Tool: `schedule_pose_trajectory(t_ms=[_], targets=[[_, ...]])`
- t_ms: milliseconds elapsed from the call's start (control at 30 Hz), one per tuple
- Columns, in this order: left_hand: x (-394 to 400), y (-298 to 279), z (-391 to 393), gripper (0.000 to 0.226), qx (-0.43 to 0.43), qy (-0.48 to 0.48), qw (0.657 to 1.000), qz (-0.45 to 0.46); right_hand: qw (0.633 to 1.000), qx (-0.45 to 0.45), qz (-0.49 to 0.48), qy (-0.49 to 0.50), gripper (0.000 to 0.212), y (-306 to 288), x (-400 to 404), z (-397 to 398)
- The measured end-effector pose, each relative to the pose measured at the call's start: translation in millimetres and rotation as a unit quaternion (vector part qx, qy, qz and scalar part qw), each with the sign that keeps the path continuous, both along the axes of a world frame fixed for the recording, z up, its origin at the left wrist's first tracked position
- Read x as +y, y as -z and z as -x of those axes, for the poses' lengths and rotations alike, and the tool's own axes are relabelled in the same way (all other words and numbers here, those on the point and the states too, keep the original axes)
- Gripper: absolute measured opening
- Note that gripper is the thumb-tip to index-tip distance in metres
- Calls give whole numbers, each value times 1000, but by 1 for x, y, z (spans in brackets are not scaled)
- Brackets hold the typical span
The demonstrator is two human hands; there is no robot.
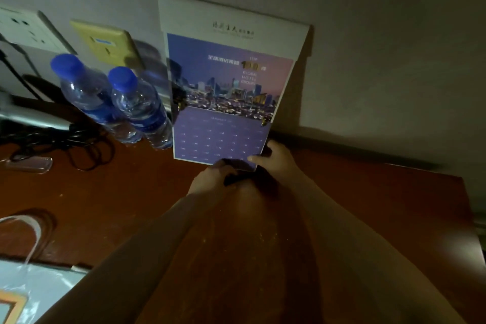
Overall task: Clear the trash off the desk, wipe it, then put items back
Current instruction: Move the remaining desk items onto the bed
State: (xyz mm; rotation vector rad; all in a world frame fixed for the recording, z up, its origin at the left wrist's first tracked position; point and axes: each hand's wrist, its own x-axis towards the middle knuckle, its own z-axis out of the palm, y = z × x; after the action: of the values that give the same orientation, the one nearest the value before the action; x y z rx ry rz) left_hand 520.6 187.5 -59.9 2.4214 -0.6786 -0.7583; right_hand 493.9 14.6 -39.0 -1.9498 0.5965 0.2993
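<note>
Both hands, left hand (pixel 210 179) and right hand (pixel 273 156), pinch the calendar's (pixel 223 102) near edge, standing it against the far wall; the restocking stage seems nearly finished, beside two water bottles (pixel 126 102).

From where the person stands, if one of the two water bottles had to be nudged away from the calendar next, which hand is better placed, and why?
The left hand. It grips the calendar at its bottom edge on the side nearer the water bottles. The right hand holds the far corner and would have to cross the calendar.
</note>
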Motion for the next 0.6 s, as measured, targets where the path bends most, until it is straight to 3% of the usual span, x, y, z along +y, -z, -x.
schedule_pose_trajectory(t_ms=[167, 400, 600], targets=[[5, 6, 5, 20, -13, -6, 1000, 4, 999, 11, -47, 22, 23, 12, 6, 3], [37, -12, 9, 18, 28, -46, 998, 18, 993, -17, -102, 51, 29, 1, 17, 14], [83, -58, 32, 14, -15, -80, 996, 42, 990, -30, -110, 80, 18, -30, 25, 58]])
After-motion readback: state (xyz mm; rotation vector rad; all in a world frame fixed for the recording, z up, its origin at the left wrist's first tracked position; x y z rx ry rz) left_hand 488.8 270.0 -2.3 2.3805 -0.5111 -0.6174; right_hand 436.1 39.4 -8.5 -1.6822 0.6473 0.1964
